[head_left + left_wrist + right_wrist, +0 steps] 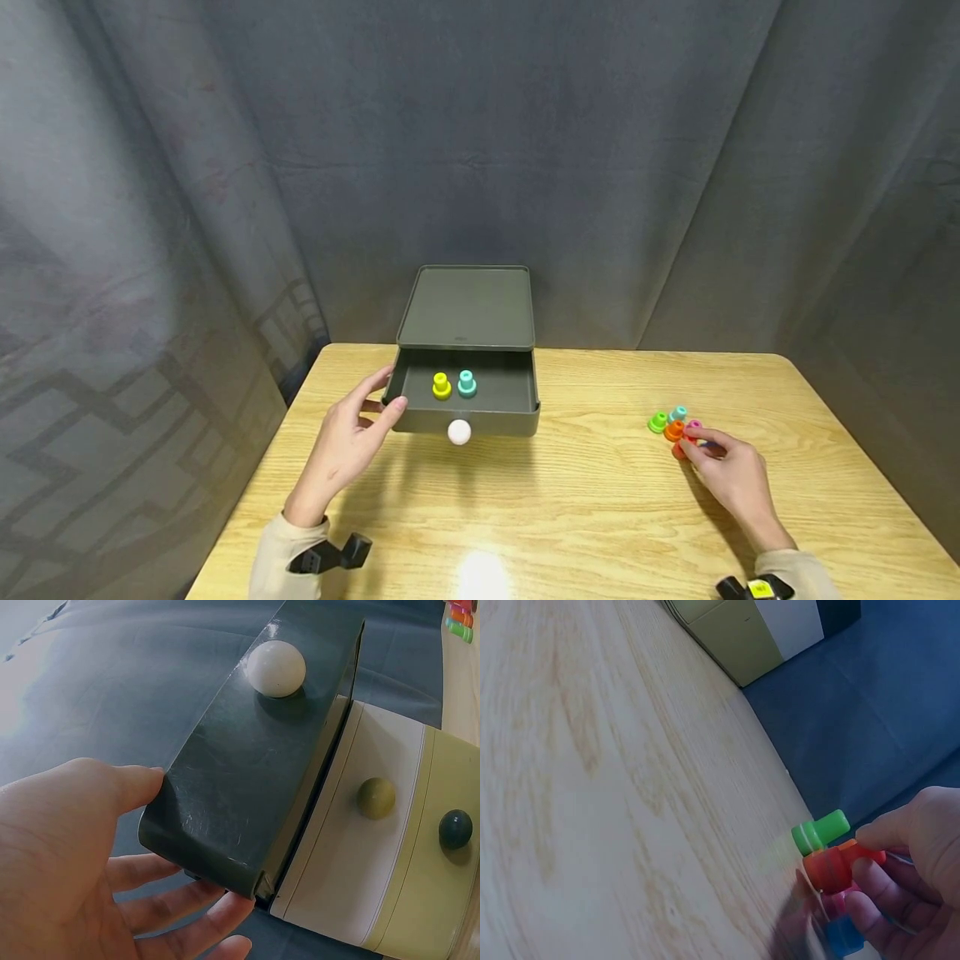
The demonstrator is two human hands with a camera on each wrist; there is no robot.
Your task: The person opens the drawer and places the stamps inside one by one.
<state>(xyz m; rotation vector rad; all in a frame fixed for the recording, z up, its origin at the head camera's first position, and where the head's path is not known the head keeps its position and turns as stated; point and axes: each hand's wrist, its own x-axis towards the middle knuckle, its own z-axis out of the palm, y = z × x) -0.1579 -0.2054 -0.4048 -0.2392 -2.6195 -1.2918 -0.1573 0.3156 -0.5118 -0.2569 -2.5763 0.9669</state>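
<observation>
My left hand [348, 442] grips the front left corner of the pulled-out dark grey drawer [225, 772], thumb at its upper edge and fingers by its side and underside. The drawer has a white round knob [459, 432]. Inside it stand a yellow stepped peg [442, 387] and a turquoise one [467, 384]. On the right of the table, my right hand [731, 479] pinches a red peg [827, 871] by its narrow end, between thumb and fingers. Close around it are green [657, 422], orange [674, 431], turquoise [678, 413], pink [832, 904] and blue [844, 936] pegs, partly hidden by the hand.
Below the grey drawer are a white drawer [352, 825] with an olive knob and an olive-yellow drawer [427, 862] with a dark knob, both pushed in. The cabinet's flat lid [471, 304] stands near grey curtains [480, 167] behind the wooden table [585, 517].
</observation>
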